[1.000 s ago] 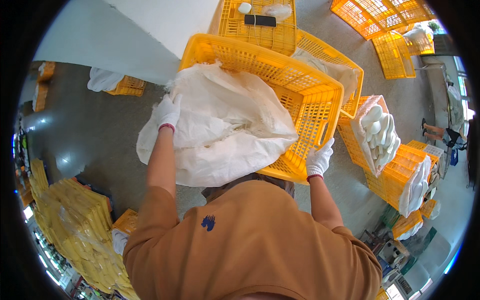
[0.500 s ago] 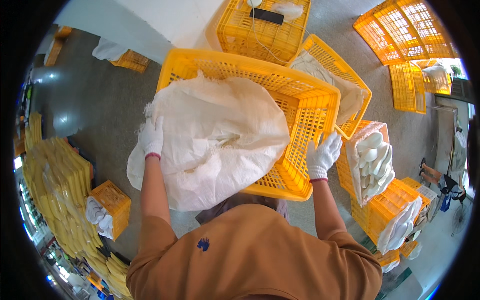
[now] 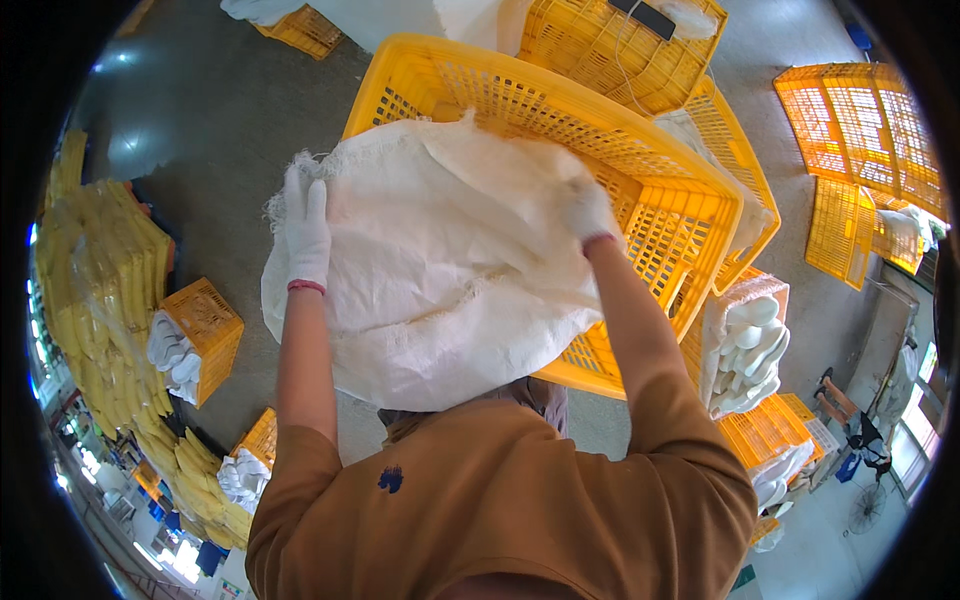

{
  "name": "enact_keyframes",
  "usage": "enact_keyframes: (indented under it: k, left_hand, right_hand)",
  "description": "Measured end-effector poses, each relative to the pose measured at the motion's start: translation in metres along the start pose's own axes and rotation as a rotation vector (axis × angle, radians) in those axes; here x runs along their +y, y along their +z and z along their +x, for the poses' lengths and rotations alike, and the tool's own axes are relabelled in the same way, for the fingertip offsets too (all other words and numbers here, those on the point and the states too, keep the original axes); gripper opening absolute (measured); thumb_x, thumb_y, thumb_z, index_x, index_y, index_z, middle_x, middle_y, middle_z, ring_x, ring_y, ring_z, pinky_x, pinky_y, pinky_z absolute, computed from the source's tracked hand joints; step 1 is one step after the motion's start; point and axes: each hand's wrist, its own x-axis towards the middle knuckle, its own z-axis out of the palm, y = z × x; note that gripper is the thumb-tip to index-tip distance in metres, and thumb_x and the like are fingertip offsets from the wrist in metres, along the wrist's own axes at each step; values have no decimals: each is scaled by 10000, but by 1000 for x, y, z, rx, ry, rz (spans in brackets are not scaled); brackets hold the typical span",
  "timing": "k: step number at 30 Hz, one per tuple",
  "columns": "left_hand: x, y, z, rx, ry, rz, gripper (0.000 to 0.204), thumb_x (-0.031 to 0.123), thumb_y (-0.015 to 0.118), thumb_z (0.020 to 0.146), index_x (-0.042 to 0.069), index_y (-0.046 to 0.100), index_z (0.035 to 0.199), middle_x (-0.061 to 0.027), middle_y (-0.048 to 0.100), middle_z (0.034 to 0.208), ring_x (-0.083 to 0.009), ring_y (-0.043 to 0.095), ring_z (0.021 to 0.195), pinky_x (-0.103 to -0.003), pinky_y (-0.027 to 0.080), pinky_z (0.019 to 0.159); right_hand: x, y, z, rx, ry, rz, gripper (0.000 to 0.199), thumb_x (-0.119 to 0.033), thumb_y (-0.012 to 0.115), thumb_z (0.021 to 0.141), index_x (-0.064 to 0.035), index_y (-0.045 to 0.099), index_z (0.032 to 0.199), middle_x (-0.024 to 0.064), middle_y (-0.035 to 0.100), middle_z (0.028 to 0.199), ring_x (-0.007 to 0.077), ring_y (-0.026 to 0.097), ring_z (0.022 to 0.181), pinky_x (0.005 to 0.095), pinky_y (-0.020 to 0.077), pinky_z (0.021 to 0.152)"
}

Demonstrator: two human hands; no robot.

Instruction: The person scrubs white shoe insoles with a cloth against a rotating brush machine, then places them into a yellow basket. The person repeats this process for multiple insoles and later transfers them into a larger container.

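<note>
A white woven plastic sack (image 3: 430, 250) with a frayed edge lies spread over the left part of a large yellow slatted crate (image 3: 690, 205) and hangs past its near side. My left hand (image 3: 308, 235), in a white knit glove with a red cuff, rests on the sack's left edge with its fingers stretched out. On the sack's right part is my right hand (image 3: 592, 212), gloved the same way. Motion smears its fingers, so their grip cannot be made out. The crate's right end shows bare slats; the sack hides whatever lies beneath it.
A yellow crate (image 3: 570, 50) beyond carries a black phone (image 3: 643, 17) with a white cable. Crates of white shoe-shaped pieces (image 3: 750, 350) stand at my right. Yellow bundles (image 3: 105, 270) in clear plastic are stacked at left, beside a crate (image 3: 205, 320). Far right, a person (image 3: 850, 415).
My right hand has moved from the crate's right rim leftward onto the sack. My left hand has shifted up along the sack's left edge. The whole view has turned somewhat.
</note>
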Motion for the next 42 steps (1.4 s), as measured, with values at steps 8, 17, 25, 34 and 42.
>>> enact_keyframes:
  k: [8, 17, 25, 34, 42]
  left_hand:
    - [5, -24, 62, -338, 246, 182, 689, 452, 689, 967, 89, 509, 1524, -199, 632, 1414, -360, 596, 1319, -448, 458, 1099]
    - [93, 21, 256, 286, 980, 501, 373, 316, 527, 1036, 56, 653, 1273, -243, 693, 1229, -464, 625, 1167, -544, 495, 1004]
    - [40, 145, 359, -195, 186, 350, 472, 339, 527, 1047, -5, 638, 1351, -249, 649, 1363, -396, 620, 1255, -466, 488, 1053]
    - [108, 14, 69, -60, 574, 73, 545, 337, 630, 1017, 8, 581, 1448, -194, 645, 1389, -317, 613, 1295, -385, 473, 1103]
    - [85, -56, -103, -996, 658, 572, 421, 306, 788, 814, 91, 654, 1149, -175, 680, 1119, -363, 653, 1095, -486, 496, 1031]
  right_hand:
    - [-64, -238, -184, 582, -186, -519, 461, -157, 873, 870, -25, 681, 1267, -33, 572, 786, 69, 521, 741, 274, 468, 668]
    - [-17, -351, -94, 894, -49, -885, 365, -402, 543, 1013, -123, 772, 1064, 220, 756, 1075, 398, 710, 1029, 459, 564, 863]
    - [159, -291, 42, 335, 329, -969, 372, -383, 627, 970, -50, 770, 1053, 201, 765, 1075, 371, 736, 991, 473, 572, 841]
    - [72, -285, -127, 933, -374, -233, 514, -383, 835, 883, -1, 720, 1207, 140, 757, 1169, 288, 711, 1088, 432, 553, 915]
    - [-10, -170, -266, -35, -214, -717, 257, -362, 792, 830, -114, 728, 806, 133, 712, 766, 353, 702, 743, 470, 553, 752]
